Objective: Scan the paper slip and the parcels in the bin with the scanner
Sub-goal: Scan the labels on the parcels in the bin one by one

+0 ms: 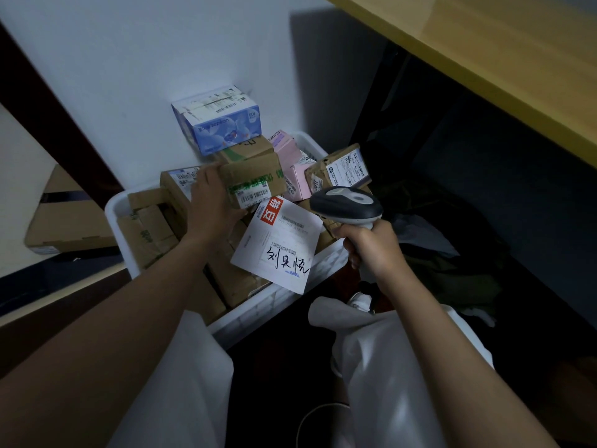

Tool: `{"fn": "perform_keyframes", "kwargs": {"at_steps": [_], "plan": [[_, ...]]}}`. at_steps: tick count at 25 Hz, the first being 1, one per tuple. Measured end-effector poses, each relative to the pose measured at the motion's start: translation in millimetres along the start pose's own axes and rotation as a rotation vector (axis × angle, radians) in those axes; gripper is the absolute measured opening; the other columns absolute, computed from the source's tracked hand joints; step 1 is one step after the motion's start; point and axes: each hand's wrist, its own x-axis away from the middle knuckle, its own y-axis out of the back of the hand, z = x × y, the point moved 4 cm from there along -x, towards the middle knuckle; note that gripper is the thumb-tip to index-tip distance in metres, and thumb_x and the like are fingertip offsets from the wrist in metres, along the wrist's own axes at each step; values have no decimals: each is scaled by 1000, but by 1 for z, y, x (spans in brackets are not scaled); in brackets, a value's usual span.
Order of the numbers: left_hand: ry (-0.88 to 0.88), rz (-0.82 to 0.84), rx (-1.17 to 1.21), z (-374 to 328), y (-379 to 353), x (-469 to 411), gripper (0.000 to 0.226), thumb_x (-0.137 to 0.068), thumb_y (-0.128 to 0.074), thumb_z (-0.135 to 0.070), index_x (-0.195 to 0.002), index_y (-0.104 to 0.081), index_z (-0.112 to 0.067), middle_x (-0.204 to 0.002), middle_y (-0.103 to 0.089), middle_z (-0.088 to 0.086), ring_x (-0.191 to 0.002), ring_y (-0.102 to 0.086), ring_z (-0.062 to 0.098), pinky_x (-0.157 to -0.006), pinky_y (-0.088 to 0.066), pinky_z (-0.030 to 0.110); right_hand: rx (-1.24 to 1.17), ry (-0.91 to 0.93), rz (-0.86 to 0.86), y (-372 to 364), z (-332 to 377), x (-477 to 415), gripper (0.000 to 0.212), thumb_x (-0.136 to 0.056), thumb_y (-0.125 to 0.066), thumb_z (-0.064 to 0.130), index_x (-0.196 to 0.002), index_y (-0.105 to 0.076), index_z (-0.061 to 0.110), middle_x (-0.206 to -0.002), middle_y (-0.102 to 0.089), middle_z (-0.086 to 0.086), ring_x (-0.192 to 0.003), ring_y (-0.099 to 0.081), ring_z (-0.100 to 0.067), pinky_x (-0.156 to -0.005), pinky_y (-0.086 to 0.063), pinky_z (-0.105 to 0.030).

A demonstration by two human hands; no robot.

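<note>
A white bin (pixel 277 305) on the floor holds several cardboard parcels. My left hand (pixel 210 202) grips a brown parcel (pixel 255 176) with green print and a barcode label, lifted over the bin. The same hand pinches a white paper slip (pixel 281 244) with a red tag, barcodes and black handwriting; it hangs below the parcel. My right hand (pixel 371 247) holds a grey and white scanner (pixel 347 205) by its handle, its head beside the slip and pointing toward the parcel.
A blue and white box (pixel 216 121) tops the pile against the white wall. Pink boxes (pixel 294 163) and a labelled brown parcel (pixel 342 169) lie at the bin's right. A yellow tabletop (pixel 484 53) overhangs at upper right. A flat carton (pixel 68 221) lies left.
</note>
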Motion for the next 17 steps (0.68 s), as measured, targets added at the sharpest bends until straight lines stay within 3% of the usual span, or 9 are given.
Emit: {"fn": "perform_keyframes", "kwargs": {"at_steps": [9,17], "plan": [[-54,3,22,-14,-1,5,93,-67,-85,-33,-140,-36,-6,-139,-44,17,-124,-46,36,-96,-44,46,9,-22,-15,-5,2,-2,29,-76,-70,7,-53,-53,9,-42,-46,-1,-36,-38,-16,-46,-33,-29],[-35,23,21,-15,1,5,97,-64,-87,-30,-142,-35,-7,-142,-41,16,-127,-43,35,-101,-41,45,-38,-26,-23,-5,1,-3,29,-76,-69,4,-53,-52,8,-41,-45,0,-33,-36,-14,-45,-29,-28]]}}
